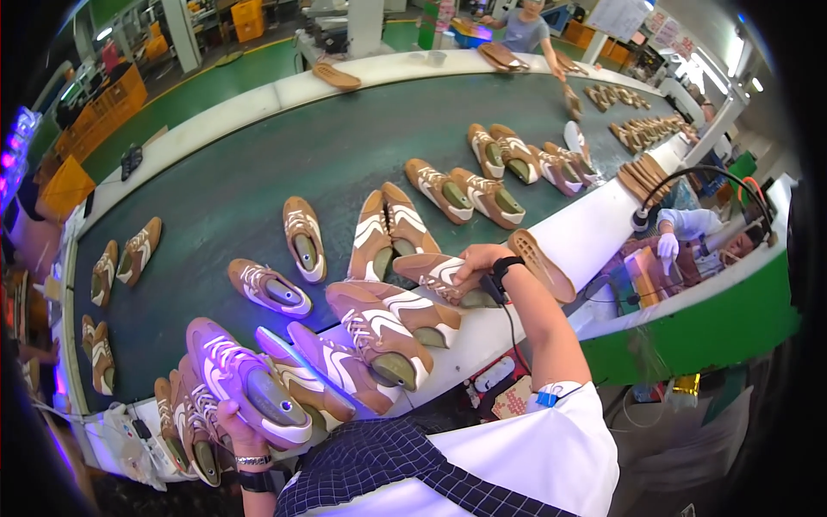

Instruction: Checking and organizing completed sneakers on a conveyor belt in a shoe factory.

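Observation:
My left hand is closed around the side of a tan sneaker with white stripes and laces. A grey-green shoe last fills its opening, and purple light falls over it. Farther right, my right hand grips another tan sneaker by its upper near the opening, thumb on the side. That shoe lies tilted at the belt's near edge, close to a standing pair. Between my hands several more sneakers lie heaped on the white ledge. More sneakers are lined up beside my left hand.
A green conveyor belt carries several pairs of sneakers. Loose brown soles rest on its white rim. Across the belt a person reaches over it; another person with a white glove sits at the right. A black bent tube arches there.

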`<act>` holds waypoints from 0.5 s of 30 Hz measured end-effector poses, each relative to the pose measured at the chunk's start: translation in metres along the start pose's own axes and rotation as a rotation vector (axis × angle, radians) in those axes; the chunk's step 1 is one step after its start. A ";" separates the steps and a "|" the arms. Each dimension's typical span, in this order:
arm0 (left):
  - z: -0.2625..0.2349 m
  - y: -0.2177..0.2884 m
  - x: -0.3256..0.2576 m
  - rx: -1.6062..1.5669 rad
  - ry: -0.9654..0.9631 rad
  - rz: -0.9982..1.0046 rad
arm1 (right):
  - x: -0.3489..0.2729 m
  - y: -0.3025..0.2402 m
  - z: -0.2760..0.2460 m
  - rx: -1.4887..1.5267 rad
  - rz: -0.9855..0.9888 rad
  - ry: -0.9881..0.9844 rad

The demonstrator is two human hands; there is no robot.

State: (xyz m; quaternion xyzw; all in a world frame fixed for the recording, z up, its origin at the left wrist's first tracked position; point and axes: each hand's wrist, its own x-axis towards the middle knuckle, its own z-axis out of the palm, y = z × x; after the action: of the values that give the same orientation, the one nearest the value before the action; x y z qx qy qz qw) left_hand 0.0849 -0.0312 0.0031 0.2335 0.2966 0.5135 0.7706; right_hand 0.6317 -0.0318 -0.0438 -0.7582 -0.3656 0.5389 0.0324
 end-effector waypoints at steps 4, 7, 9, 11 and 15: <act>0.004 -0.009 -0.008 0.003 0.088 0.020 | -0.009 -0.012 0.013 0.101 -0.101 -0.090; 0.007 -0.014 -0.007 0.035 0.151 0.022 | 0.010 0.010 0.020 -0.215 -0.283 0.120; -0.004 -0.011 -0.004 0.063 0.216 0.025 | -0.005 0.019 0.020 -0.066 -0.305 0.148; 0.002 -0.007 -0.013 0.009 0.225 0.081 | -0.042 -0.005 0.023 0.313 -0.343 0.109; 0.011 0.001 0.007 -0.117 0.140 0.126 | -0.090 -0.030 0.036 0.998 -0.580 0.087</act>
State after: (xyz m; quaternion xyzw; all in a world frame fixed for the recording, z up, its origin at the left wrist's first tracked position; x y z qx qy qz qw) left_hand 0.0941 -0.0251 0.0104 0.1698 0.3037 0.5926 0.7264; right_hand 0.5721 -0.0751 0.0258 -0.5413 -0.2585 0.5836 0.5474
